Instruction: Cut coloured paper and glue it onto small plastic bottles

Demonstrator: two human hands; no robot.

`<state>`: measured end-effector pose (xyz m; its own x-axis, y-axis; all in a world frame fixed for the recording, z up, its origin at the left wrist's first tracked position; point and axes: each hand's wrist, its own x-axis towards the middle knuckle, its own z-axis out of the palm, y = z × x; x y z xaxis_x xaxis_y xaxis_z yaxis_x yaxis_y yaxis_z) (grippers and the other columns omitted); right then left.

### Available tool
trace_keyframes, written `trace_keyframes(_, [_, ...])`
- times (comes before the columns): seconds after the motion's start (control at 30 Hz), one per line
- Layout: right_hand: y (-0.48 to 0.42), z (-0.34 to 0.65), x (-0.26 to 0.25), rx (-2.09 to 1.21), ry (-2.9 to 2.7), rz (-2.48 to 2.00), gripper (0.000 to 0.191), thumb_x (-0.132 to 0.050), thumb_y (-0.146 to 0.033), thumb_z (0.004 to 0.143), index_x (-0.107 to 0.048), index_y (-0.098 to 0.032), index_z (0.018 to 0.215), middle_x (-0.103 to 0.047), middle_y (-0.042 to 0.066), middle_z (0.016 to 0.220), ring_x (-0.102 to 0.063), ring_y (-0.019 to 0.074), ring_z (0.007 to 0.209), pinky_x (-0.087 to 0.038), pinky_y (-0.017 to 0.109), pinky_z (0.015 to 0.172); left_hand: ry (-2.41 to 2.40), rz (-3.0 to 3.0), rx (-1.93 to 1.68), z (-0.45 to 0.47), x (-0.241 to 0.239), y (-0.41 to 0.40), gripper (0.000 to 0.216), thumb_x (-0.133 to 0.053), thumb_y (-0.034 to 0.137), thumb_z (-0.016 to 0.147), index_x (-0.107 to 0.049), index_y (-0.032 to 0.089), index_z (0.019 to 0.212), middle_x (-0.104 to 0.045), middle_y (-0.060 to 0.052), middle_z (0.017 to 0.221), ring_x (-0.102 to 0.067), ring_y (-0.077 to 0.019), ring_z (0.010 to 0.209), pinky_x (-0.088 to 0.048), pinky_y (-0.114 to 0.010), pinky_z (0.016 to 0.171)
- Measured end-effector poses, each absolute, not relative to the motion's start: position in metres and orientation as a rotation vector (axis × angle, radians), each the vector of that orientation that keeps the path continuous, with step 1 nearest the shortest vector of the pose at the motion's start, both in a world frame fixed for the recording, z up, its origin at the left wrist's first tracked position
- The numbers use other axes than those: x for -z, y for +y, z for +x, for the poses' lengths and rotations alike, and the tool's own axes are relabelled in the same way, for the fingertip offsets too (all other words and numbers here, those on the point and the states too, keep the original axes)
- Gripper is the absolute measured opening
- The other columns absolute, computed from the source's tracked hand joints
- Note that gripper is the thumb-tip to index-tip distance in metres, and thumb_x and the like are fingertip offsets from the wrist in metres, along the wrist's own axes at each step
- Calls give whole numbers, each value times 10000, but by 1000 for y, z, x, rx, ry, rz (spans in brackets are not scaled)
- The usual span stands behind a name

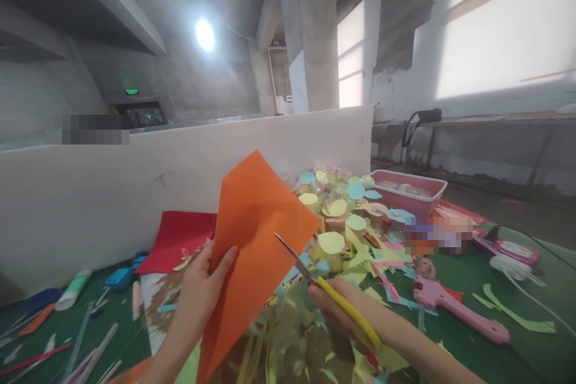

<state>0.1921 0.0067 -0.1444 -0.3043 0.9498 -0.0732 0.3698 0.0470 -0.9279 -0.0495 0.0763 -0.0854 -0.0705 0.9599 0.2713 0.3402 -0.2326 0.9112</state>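
My left hand (209, 279) pinches an orange sheet of paper (256, 210) by its left side, thumb in front and fingers partly behind it. The sheet is held up at a slant over the table. Yellow-handled scissors (346, 309) are in my right hand (335, 300), at the sheet's lower right edge. One pointed blade lies across the front of the paper; the other blade is hidden. Below the sheet spreads a heap of yellow and green paper scraps (288, 336).
Several plastic cups topped with pastel paper discs (332, 243) stand behind the scraps. A pink basket (409, 192) is at the back right, and a pink glue gun (459, 306) lies right. Red paper (180, 237) rests left, before a white partition (112, 186).
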Motion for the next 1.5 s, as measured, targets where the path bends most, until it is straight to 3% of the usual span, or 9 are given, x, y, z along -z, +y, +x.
trace_keyframes(0.2, [-2, 201, 135, -932, -1958, -1167, 567, -282, -757, 881, -387, -210, 776, -404, -38, 685, -339, 104, 585, -318, 228, 508, 1384, 1685, -1300, -50, 85, 76, 579, -645, 607, 726, -656, 220, 1156, -723, -88, 1155, -687, -291, 974, -563, -320, 746])
trace_keyframes(0.33, [-2, 198, 138, -1066, -1869, -1148, 504, -310, -674, 925, -380, -212, 739, -381, -40, 653, -322, 103, 564, -303, 226, 496, 1340, 1756, -1308, -49, 87, 78, 543, -647, 576, 734, -660, 231, 1153, -710, -78, 1193, -678, -295, 1009, -557, -327, 776])
trace_keyframes(0.6, [2, 190, 139, -1161, -1705, -1339, 611, -313, -756, 865, -368, -210, 597, -372, -43, 464, -338, 83, 408, -246, 218, 405, 1395, 1773, -1296, -49, 85, 75, 555, -618, 604, 733, -654, 226, 1138, -716, -88, 1152, -667, -296, 1035, -553, -301, 753])
trace_keyframes(0.83, [-6, 200, 131, -914, -1925, -1178, 465, -313, -651, 923, -391, -212, 791, -418, -17, 729, -362, 127, 634, -345, 246, 561, 1366, 1793, -1290, -43, 83, 73, 569, -639, 580, 694, -668, 217, 1132, -724, -83, 1154, -667, -308, 1040, -554, -325, 780])
trace_keyframes(1.13, [3, 187, 152, -1221, -1624, -1337, 665, -277, -846, 806, -420, -208, 686, -432, -33, 485, -388, 101, 398, -278, 223, 389, 1336, 1748, -1287, -37, 92, 73, 564, -640, 573, 697, -659, 208, 1126, -731, -81, 1154, -679, -303, 1030, -564, -339, 795])
trace_keyframes(1.33, [-3, 196, 139, -1061, -1800, -1126, 531, -359, -723, 887, -419, -207, 773, -419, -25, 693, -351, 107, 579, -325, 229, 518, 1275, 1859, -1213, -35, 94, 72, 471, -620, 566, 734, -687, 215, 1040, -730, -70, 1145, -667, -291, 1051, -551, -327, 828])
trace_keyframes(1.5, [4, 191, 150, -1114, -1686, -1187, 574, -301, -741, 889, -410, -210, 702, -433, -23, 622, -396, 113, 545, -326, 234, 501, 1229, 1898, -1215, -31, 94, 69, 433, -605, 537, 768, -677, 218, 1051, -732, -60, 1131, -659, -277, 1071, -544, -318, 850])
